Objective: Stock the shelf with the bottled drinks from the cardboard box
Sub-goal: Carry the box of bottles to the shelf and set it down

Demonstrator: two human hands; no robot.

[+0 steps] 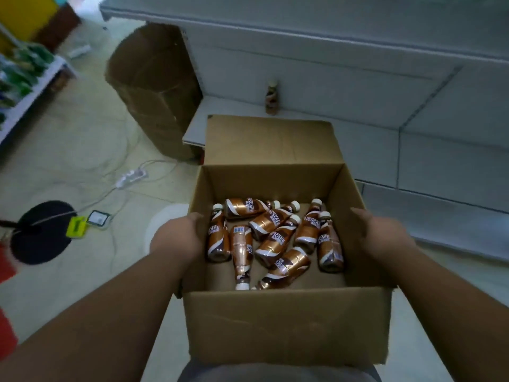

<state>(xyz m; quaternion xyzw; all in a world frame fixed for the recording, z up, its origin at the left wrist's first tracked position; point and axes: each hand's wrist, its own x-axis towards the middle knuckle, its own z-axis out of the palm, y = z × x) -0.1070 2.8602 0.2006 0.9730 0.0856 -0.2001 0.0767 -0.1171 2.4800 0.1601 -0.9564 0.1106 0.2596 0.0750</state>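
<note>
An open cardboard box point(286, 321) is held in front of me, low over the floor. Several brown Nescafe bottles point(272, 238) with white caps lie loose on its bottom. My left hand point(180, 234) grips the box's left wall, fingers curled over the rim. My right hand point(385, 235) presses on the outside of the right wall, thumb along the rim. One more bottle point(271, 97) stands upright on the lowest board of the grey shelf point(371, 133), just beyond the box's far flap.
A second, taller cardboard box point(154, 86) stands at the shelf's left end. On the floor to the left lie a power strip with cables point(132, 176), a black round base point(38, 232) and a yellow-green device point(75, 226). Another stocked shelf point(24, 78) is far left.
</note>
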